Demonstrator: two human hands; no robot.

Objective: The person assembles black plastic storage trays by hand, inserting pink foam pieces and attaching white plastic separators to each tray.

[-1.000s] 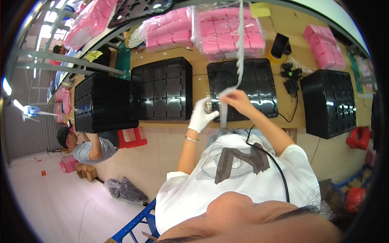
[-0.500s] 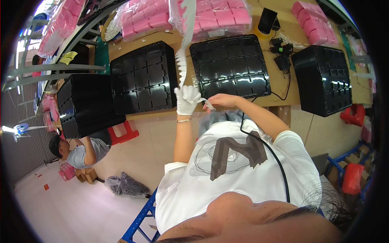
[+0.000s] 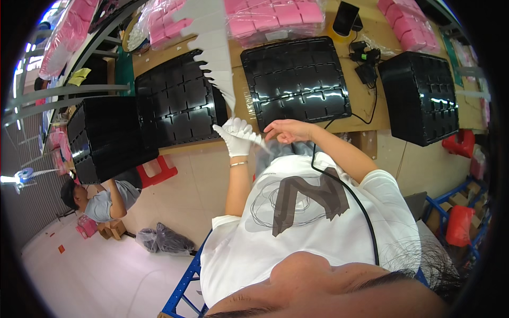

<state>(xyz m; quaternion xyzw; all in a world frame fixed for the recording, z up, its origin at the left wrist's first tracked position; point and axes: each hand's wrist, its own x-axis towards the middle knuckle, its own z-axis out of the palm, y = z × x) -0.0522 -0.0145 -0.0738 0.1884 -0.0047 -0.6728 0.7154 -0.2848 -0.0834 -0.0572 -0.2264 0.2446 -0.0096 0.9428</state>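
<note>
My left hand (image 3: 237, 137), in a white glove, is closed around a long white strip (image 3: 216, 58) with a toothed edge. The strip rises from the fist toward the top of the view, wide there and passing in front of a black tray stack. Its short, blurred tail sticks out of the fist toward my right hand (image 3: 289, 131). That hand is bare, its fingers loosely bent and apart, close to the tail with nothing visible in them. Ahead of it lies a black moulded plastic tray stack (image 3: 297, 79); another black tray stack (image 3: 177, 100) lies beyond my left hand.
More black trays stand at the far left (image 3: 108, 138) and the right (image 3: 419, 98). Wrapped pink blocks (image 3: 275, 18) line the back. A phone (image 3: 345, 18) and cabled adapters (image 3: 366, 63) sit at back right. A co-worker (image 3: 106, 201) sits at left by a red stool (image 3: 158, 172).
My left hand has shifted slightly left and down. The strip's upper part has swung left and turned its broad face to view. My right hand's fingers have come away from the strip's tail.
</note>
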